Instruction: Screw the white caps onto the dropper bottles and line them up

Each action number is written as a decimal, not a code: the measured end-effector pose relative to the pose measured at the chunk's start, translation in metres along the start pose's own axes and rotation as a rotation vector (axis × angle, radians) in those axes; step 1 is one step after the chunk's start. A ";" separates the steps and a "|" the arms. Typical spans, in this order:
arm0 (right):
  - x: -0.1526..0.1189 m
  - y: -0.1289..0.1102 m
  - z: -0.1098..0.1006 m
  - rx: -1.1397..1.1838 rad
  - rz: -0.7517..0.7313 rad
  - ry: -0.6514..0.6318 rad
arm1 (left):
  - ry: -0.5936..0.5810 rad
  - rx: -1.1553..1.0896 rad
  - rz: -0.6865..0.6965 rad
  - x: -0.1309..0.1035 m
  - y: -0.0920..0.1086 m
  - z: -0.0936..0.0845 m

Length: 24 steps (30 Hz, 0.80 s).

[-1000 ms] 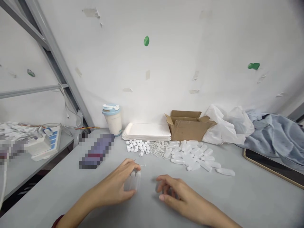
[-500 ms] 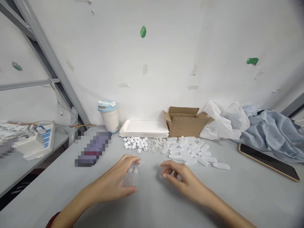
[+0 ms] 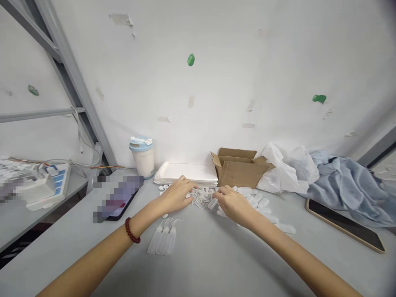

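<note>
Left hand (image 3: 177,194) was over the caps (image 3: 161,188), thumb and forefinger parted at the left edge of the string pile (image 3: 202,198). Right hand (image 3: 230,202) was over the loose bottles (image 3: 262,203), fingertips near the pile's right edge; fingers partly hidden, so whether it gripped anything could not be told. Three bottles (image 3: 162,239) with strings at their necks lay side by side on the table (image 3: 204,255), near the red bracelet (image 3: 132,231)
</note>
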State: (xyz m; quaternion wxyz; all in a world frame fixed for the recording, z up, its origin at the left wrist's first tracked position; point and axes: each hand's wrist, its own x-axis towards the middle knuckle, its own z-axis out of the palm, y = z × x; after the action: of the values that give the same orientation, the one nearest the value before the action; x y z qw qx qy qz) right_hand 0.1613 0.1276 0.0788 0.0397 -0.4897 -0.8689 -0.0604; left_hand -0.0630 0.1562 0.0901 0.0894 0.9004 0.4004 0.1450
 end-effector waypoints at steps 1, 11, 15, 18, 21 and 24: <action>0.002 0.001 0.001 -0.017 -0.021 -0.025 | -0.010 -0.014 -0.015 0.000 -0.003 0.001; 0.013 -0.007 0.009 -0.184 -0.149 -0.084 | -0.031 0.020 -0.005 0.009 -0.006 0.027; 0.019 -0.011 0.008 -0.261 -0.209 -0.076 | 0.027 -0.040 -0.055 0.015 -0.002 0.027; 0.016 -0.005 0.007 -0.321 -0.202 0.028 | 0.110 -0.178 -0.111 0.008 -0.004 0.020; 0.003 0.003 0.009 -0.228 -0.119 0.231 | 0.156 -0.385 -0.216 -0.006 -0.005 0.008; -0.017 0.000 0.018 0.136 -0.021 0.492 | 0.163 -0.683 -0.376 -0.019 0.001 0.000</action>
State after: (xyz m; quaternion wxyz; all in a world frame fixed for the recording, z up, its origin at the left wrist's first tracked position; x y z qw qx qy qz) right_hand 0.1701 0.1160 0.0588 0.2821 -0.4475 -0.8402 -0.1195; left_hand -0.0750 0.1413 0.0866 0.3765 0.7155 0.4927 0.3217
